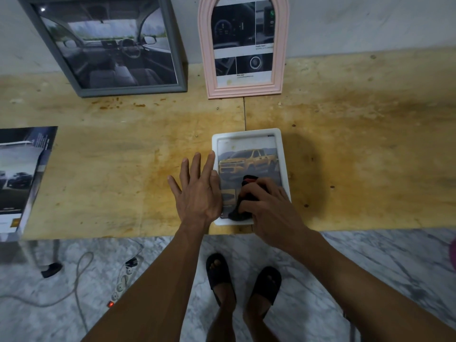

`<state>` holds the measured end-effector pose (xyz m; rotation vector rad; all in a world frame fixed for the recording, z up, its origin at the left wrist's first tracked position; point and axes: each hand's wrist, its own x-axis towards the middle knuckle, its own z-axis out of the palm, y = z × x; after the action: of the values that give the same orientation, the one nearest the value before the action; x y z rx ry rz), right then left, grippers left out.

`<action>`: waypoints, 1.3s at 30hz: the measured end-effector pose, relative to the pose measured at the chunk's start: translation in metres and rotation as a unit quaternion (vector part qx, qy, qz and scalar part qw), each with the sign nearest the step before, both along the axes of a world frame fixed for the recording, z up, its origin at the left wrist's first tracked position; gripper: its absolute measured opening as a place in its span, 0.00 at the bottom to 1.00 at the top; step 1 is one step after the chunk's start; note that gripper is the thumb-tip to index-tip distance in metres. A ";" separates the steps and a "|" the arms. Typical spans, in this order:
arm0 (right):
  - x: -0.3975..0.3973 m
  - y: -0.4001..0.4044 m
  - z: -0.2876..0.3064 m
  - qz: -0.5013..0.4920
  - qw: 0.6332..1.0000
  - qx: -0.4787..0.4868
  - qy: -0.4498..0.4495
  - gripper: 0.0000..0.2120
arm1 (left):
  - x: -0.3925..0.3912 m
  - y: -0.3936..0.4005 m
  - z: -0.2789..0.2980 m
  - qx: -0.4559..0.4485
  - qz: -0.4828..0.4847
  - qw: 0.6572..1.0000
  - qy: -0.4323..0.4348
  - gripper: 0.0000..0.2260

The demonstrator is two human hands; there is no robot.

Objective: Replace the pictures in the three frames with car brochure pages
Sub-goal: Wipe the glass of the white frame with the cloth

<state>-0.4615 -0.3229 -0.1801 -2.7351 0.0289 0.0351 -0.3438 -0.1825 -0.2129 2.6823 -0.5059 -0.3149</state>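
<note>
On the far left of the worn yellow wooden table (123, 144) we see an open car brochure with dark glossy pages (19, 178), lying flat at the near left edge. Behind it, far from us, a big grey wooden picture frame (182, 87) leans on the wall. It already shows the inside of a car.

A little to the right stands a pink arched plastic frame (244, 91). It also leans on the wall and holds a page with dials and buttons.

Near us, in the middle, lies a small white frame with rounded corners (281, 149), flat on the table. A page with a yellow truck sits inside it. So we think all three frames have car pages now, and this last one is just being cleaned.

Our left hand (197, 191) lies flat with straight fingers, spread out. It rests on the table and presses on the left edge of the white frame to keep it from sliding.

Our right hand (269, 206) has curled fingers. It grips a dark cloth with a bit of red (249, 181) and rubs it on the front of the white frame.

The white frame looks light and stiff, and its clear front looks smooth and slippery. It could scratch or crack, so we should lift it by the two long side edges and not press hard in the middle.
</note>
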 end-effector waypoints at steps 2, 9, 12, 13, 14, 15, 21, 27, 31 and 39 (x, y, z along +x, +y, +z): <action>-0.002 -0.006 0.001 0.005 1.000 -0.013 0.001 0.08 | 0.001 0.001 0.000 0.000 -0.001 1.000 0.000 0.22; -0.004 -0.029 -0.002 0.024 0.998 -0.045 -0.030 0.05 | 0.001 -0.001 0.001 0.013 0.002 1.000 0.001 0.22; 0.010 -0.029 0.015 -0.109 0.990 0.078 -0.039 0.12 | 0.001 -0.001 0.000 0.011 0.001 1.000 -0.002 0.22; 0.018 -0.030 0.025 -0.187 0.971 0.148 -0.029 0.14 | 0.001 -0.001 0.000 0.010 0.001 1.000 -0.003 0.22; 0.027 -0.032 0.035 -0.275 0.933 0.230 -0.017 0.14 | 0.000 -0.001 -0.001 0.009 0.000 1.000 -0.006 0.22; 0.038 -0.034 0.042 -0.354 0.879 0.318 -0.017 0.13 | 0.001 0.000 -0.001 0.009 0.000 1.000 -0.007 0.22; 0.086 -0.042 0.029 -0.442 0.877 0.184 -0.050 0.13 | 0.001 -0.001 0.001 0.008 0.001 1.000 -0.005 0.22; 0.095 -0.019 -0.006 -0.331 0.940 0.056 -0.062 0.13 | 0.001 -0.002 -0.001 0.011 0.004 1.000 -0.011 0.22; 0.105 -0.010 -0.006 -0.284 0.956 0.034 -0.066 0.12 | 0.001 -0.002 -0.003 0.014 0.006 1.000 -0.017 0.22; 0.105 0.000 -0.012 -0.172 0.984 0.042 -0.030 0.12 | 0.001 -0.001 -0.002 -0.004 0.009 1.000 -0.006 0.23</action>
<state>-0.3563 -0.3229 -0.1917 -2.6062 0.4689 -0.1403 -0.3430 -0.1835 -0.2148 2.6807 -0.4856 -0.2916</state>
